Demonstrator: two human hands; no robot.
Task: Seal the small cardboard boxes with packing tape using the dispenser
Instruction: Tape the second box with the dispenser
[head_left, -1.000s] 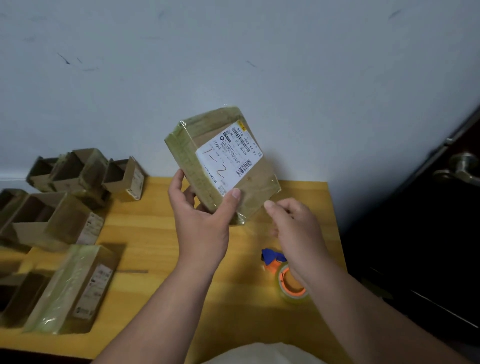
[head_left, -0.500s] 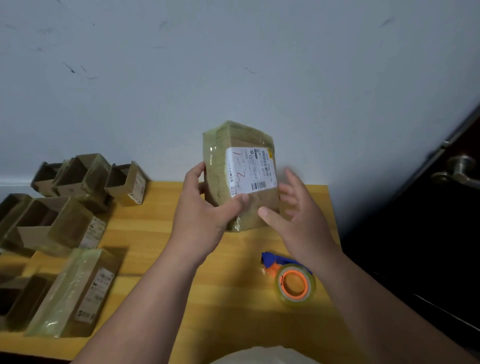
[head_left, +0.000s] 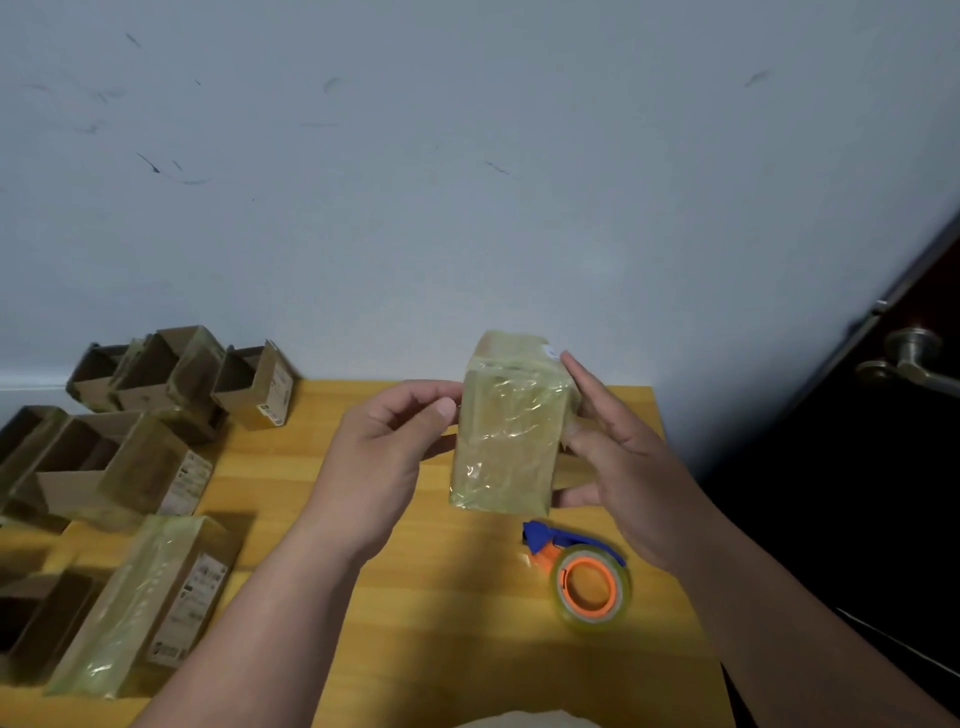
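I hold a small cardboard box (head_left: 506, 436) upright above the wooden table (head_left: 415, 623), its tape-wrapped glossy face turned toward me. My right hand (head_left: 618, 457) grips its right side, with a fingertip near the top corner and the thumb on the front edge. At the box's left edge, my left hand (head_left: 395, 441) has curled fingers and its thumb tip pressed against the edge. The tape dispenser (head_left: 589, 582), blue and orange with a clear roll, lies on the table below my right hand, untouched.
A taped box with a label (head_left: 150, 603) lies at the lower left. Several open cardboard boxes (head_left: 119, 457) crowd the left side up to the wall. The table's right edge runs beside a dark door with a metal handle (head_left: 909, 358).
The box has turned so its white label faces away and the taped face shows. It has come lower and to the right, and my right hand has taken hold of its right side.
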